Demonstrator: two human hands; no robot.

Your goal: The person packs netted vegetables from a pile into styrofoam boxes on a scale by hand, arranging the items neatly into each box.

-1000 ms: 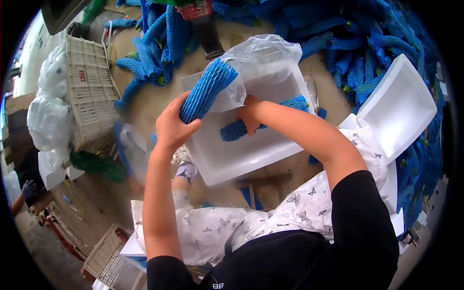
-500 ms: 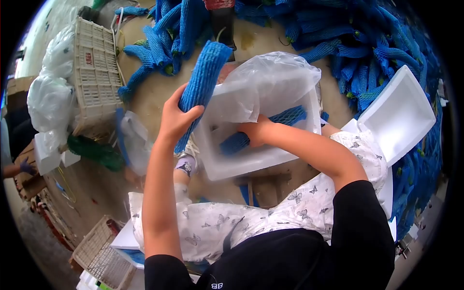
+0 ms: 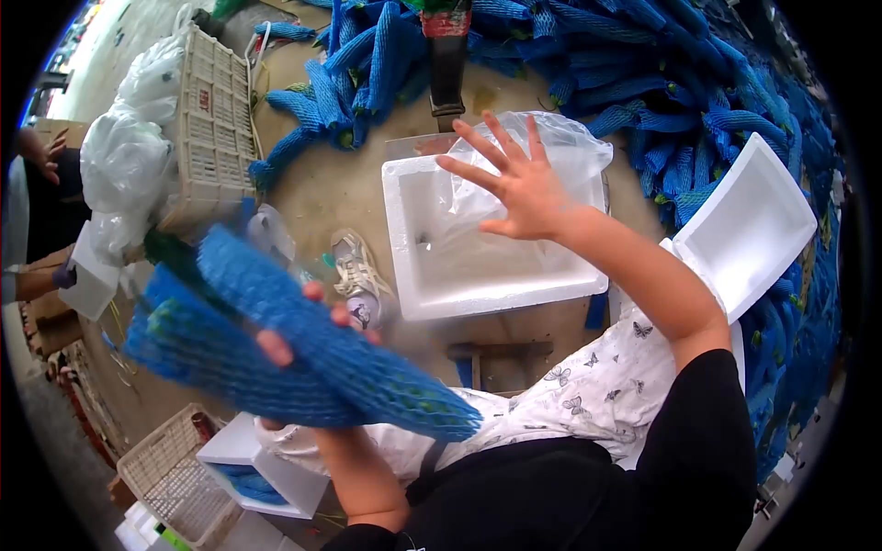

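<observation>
Bright light washes the grey floor at upper left, beyond a cream slatted crate.

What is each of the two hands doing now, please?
Left hand: closed around blue net-wrapped pieces, blurred; their exact number cannot be told.
Right hand: open, fingers spread above the white foam box, holding nothing.

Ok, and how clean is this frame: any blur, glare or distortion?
Head view: the blue nets in the left grip are smeared, probably by motion, while the open right grip looks sharper; head view: bright light washes out the far floor at upper left; head view: wide-angle distortion seems to bow the outer scene, and the corners are black.
</observation>
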